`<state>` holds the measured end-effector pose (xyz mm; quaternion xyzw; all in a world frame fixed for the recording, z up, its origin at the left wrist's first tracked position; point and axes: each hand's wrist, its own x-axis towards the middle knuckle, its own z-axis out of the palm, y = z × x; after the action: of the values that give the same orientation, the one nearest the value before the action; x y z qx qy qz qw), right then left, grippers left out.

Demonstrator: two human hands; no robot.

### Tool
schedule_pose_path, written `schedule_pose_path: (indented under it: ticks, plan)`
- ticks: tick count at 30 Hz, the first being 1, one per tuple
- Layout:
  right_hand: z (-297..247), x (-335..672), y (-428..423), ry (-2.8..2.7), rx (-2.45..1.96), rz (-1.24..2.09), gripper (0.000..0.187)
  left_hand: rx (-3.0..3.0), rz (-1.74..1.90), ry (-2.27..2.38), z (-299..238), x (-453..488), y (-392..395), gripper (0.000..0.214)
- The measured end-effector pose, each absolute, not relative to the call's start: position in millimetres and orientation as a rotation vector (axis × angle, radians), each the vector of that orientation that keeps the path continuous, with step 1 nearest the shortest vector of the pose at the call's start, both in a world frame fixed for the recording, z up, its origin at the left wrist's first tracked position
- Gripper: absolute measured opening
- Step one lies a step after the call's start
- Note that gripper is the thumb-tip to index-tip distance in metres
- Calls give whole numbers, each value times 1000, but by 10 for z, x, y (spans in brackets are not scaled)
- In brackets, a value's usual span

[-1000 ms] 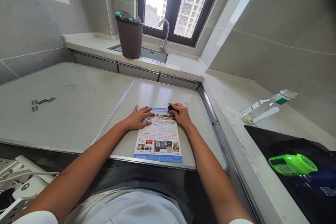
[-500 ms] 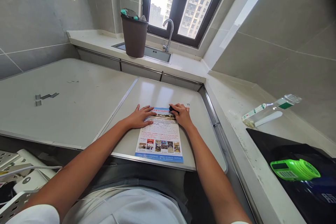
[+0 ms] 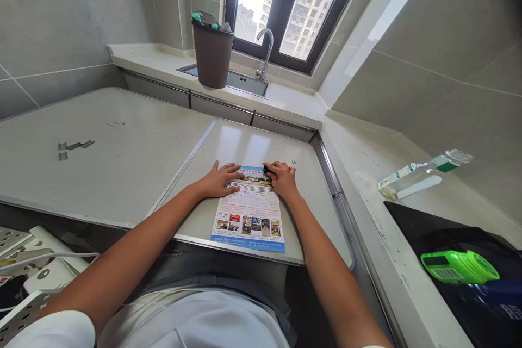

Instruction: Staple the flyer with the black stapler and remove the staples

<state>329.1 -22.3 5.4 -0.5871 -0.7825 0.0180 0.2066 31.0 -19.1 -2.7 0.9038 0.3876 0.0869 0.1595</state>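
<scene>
A printed flyer [image 3: 248, 212] with blue edges, red and black text and a row of small photos lies flat on the white tabletop. My left hand [image 3: 222, 180] rests on its upper left edge, fingers spread and holding nothing. At the upper right corner, my right hand [image 3: 281, 175] has its fingers closed around a small black object [image 3: 267, 170]. Most of that object is hidden by the fingers, so its kind is unclear. Just beyond this hand lie two tiny grey pieces [image 3: 293, 162].
Grey metallic strips [image 3: 75, 146] lie on the left tabletop. Behind the table, a brown bin [image 3: 212, 57] stands by the sink [image 3: 248, 84] and faucet [image 3: 267, 51]. On the right ledge are a clear bottle [image 3: 438, 166], a green bottle [image 3: 459, 267] and a black bag [image 3: 411, 225].
The view has shifted slightly, moving the surroundings a little to the right in the picture. Both hands keep their places on the flyer; the right still grips the small black object.
</scene>
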Motion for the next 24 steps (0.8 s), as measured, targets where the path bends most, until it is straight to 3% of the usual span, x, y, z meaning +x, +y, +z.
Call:
schedule_pose_path:
  ticks: [12,19,24]
  plan:
    - [-16,3161,-268,-2267,-1676,-203,44,2573,285,1111,-18,312,-206,58]
    - [144,3500,-288,-2179,-1648,55,60,2589,267,1119,-17,287,-186,57]
    - [144,3689,-253,-1923,-1841,12,45,2598,265,1130,-23,287,-181,57]
